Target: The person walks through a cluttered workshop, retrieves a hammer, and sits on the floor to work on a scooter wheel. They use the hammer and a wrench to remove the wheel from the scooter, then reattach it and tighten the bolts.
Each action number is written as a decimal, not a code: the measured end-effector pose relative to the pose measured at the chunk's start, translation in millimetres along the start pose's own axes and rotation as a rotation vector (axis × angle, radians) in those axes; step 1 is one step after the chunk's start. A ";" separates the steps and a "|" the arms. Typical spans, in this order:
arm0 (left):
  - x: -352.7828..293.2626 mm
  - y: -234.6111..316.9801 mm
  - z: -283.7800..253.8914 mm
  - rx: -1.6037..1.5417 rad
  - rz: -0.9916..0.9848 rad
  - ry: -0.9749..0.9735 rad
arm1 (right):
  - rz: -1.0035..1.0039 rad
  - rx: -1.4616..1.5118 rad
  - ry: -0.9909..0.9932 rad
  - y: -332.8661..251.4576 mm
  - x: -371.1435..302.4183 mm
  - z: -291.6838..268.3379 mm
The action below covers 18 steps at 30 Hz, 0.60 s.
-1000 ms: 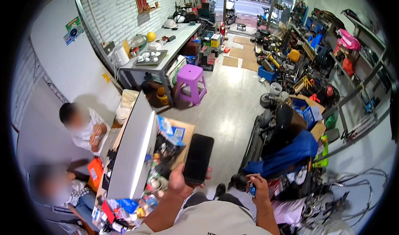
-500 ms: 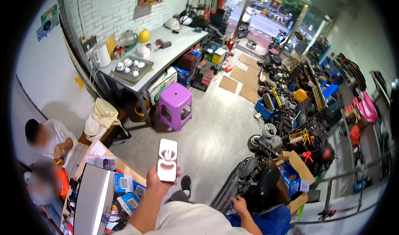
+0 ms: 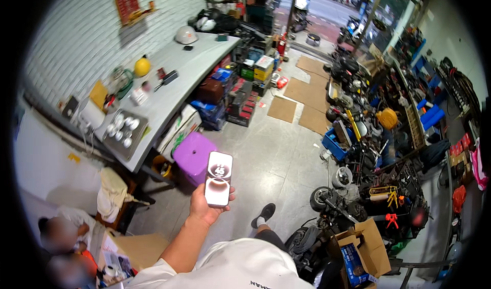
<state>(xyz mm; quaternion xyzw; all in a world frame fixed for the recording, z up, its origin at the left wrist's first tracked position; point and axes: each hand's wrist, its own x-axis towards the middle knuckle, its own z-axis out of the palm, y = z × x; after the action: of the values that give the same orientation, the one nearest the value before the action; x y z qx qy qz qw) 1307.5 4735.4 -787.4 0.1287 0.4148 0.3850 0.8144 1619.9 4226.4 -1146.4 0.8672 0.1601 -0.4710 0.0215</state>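
My left hand is closed round a smartphone, held upright in front of me with its lit screen facing me. The thumb lies along one long side and the fingertips show at the other. Behind the phone, on the floor, stands a purple plastic stool, which the phone partly covers at its right. My right hand is out of view. Below, one dark shoe of mine rests on the grey tiles.
A long table along the left wall bears a tray of cups, a kettle and a white helmet. Parts and tools crowd the right side, with an open cardboard box. Two people sit at lower left.
The view has shifted as I step forward and turn. My left hand still holds the phone, whose screen now shows different content. My right hand has gone out of view.
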 end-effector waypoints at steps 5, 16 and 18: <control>100.2 29.9 95.0 0.010 -0.099 0.108 | -0.062 0.250 0.186 -145.6 117.5 -180.4; 402.5 119.6 194.6 -0.138 -0.098 0.124 | -0.539 0.560 0.412 -497.6 280.5 -531.7; 461.5 150.7 211.0 -0.136 -0.108 0.183 | -0.514 0.614 0.323 -494.3 317.4 -525.3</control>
<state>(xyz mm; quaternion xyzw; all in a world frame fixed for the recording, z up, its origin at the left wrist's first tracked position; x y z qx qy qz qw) 1558.4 5198.3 -842.3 0.0153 0.4665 0.3780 0.7995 2058.5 4875.5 -1059.9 0.8278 0.2247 -0.3449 -0.3812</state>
